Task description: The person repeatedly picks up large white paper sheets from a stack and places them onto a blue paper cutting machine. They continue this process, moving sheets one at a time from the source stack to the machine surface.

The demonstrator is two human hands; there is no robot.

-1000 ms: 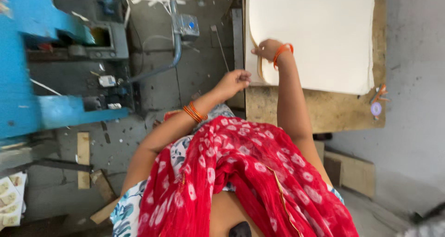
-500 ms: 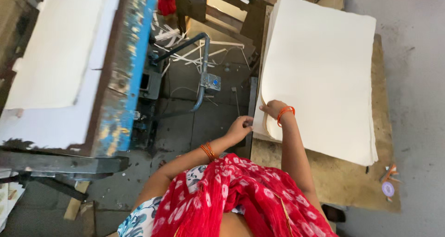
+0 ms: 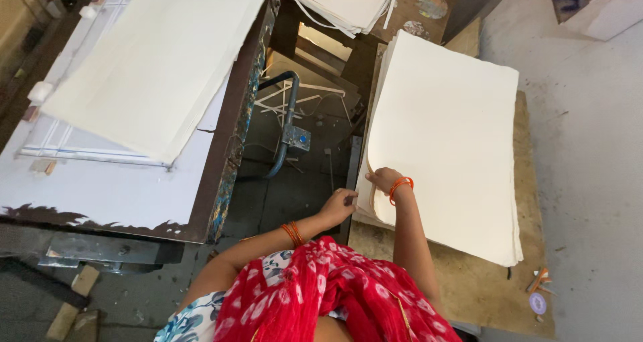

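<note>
Two hands: both work at the near left corner of one big paper stack.
Machine surface [image 3: 120, 195]: pale and wide, it fills the left side; one large cream sheet [image 3: 161, 61] lies on it, a little tilted.
Paper stack [image 3: 445, 141]: many large cream sheets lie flat on a wooden board, to the right of the machine; the edges are not fully even at the near right corner.
Wooden board [image 3: 469, 295]: brown, it lies on the grey floor and carries the stack; its near part is bare.
Second stack [image 3: 348, 1]: more cream sheets lie at the top, behind the big stack, well apart from the hands.
Red scarf [image 3: 321, 295]: with white pattern, it covers the chest of the person at the bottom edge.
Blue pipe [image 3: 284, 124]: bent, it stands in the dark gap between the machine and the board.
Right hand [image 3: 383, 179]: with an orange bangle, it is closed on the corner of the top sheets and lifts this corner a little from the stack.
Left hand [image 3: 340, 205]: with orange bangles on the wrist, its fingers are bent and touch the side edge of the stack, just beside the right hand; I cannot tell if it grips something.
Small round label [image 3: 538, 303]: it lies on the board at the near right corner, beside some orange pieces.
</note>
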